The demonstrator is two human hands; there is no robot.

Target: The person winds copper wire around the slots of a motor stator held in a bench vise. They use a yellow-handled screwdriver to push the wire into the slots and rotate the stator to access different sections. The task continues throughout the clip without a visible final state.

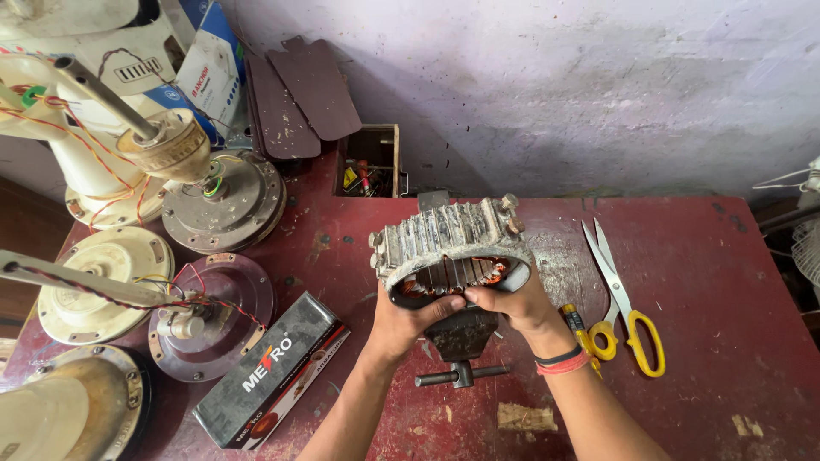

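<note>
over the middle of the red surface (709, 282), toward its back edge, i see both hands holding up a fan motor stator (448, 248), a ribbed grey metal ring with copper windings showing inside it. the left hand (401, 320) grips the ring's lower rim from the left side, fingers (444, 306) curled up into the opening and clamped on the rim. the right hand (512, 307) grips the lower rim from the right, its fingers also closed around the metal; a black and a red band sit on that wrist. the ring is tilted so its open face looks toward me, and it is off the surface, just above a small dark bench vise (463, 341) whose handle bar lies crosswise near the front.

just right of the right wrist lies a yellow-handled screwdriver (579, 329), and beside it a pair of scissors with yellow handles (619, 299), blades pointing to the back edge. left of the left forearm a long black and grey box (273, 380) lies slanted near the front edge. along the left edge several ceiling fan motor housings (224, 201) stand or lie, cream and grey, some with rods and red wires. at the back edge a small wooden box of tools (371, 162) sits against the wall, with dark brown fan blades (303, 94) leaning next to it.
</note>
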